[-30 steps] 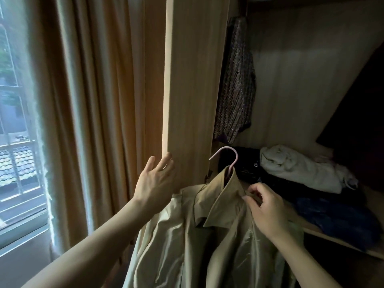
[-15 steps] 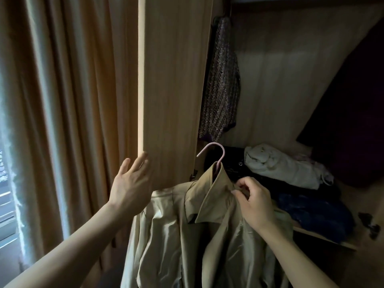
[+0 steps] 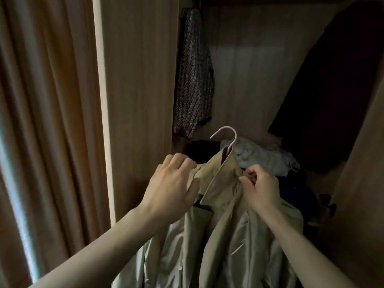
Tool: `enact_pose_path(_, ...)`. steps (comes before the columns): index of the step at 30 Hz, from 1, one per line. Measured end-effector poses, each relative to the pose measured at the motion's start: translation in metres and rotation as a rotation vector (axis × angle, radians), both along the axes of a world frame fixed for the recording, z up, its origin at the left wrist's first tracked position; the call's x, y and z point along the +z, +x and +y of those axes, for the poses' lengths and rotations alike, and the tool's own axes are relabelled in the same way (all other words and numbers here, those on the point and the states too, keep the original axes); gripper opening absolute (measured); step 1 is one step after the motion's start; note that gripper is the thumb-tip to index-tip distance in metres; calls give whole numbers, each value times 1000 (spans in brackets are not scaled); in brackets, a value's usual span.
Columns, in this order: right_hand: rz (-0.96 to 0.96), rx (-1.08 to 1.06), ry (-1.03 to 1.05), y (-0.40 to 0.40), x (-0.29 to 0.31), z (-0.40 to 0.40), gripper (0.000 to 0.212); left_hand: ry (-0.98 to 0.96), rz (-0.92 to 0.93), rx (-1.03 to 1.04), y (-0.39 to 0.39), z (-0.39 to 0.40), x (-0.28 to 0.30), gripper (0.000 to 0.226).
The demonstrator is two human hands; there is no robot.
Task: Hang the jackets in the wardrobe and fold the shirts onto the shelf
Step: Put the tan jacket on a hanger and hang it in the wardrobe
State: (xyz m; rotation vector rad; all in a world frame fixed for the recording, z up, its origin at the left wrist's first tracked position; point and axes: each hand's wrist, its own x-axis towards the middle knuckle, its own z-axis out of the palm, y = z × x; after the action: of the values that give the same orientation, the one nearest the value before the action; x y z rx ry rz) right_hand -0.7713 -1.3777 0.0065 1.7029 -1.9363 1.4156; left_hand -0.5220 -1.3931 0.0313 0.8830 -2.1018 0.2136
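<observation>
Two hands carry the whole load: the right hand (image 3: pixel 260 191) pinches the beige jacket (image 3: pixel 224 231) at its collar, in front of the open wardrobe, while the left hand (image 3: pixel 172 186) hovers spread at the shoulder, gripping nothing. Such a thin pinch could let the jacket slide off its pink hanger (image 3: pixel 227 138). Its hook could also snag the tweed garment (image 3: pixel 194 80).

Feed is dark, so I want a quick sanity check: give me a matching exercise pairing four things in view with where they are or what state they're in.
Things:
1. beige jacket
2. pink hanger hook
3. tweed garment
4. pale crumpled garment

Places or states:
A. hanging inside the wardrobe, at left
B. lying on the shelf
C. sticking up from a collar, on no rail
D. pinched at the collar by the right hand

Pairs: 1-D, 2-C, 3-A, 4-B
</observation>
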Motion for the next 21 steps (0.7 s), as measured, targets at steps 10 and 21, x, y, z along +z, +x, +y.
enact_pose_path(10,-187,-37,220,-2,-7,8,5,448,102,-360,-108,24,-22,15)
enact_pose_path(21,-277,113,148,37,-16,13,9,797,559,-137,-107,8,-33,18)
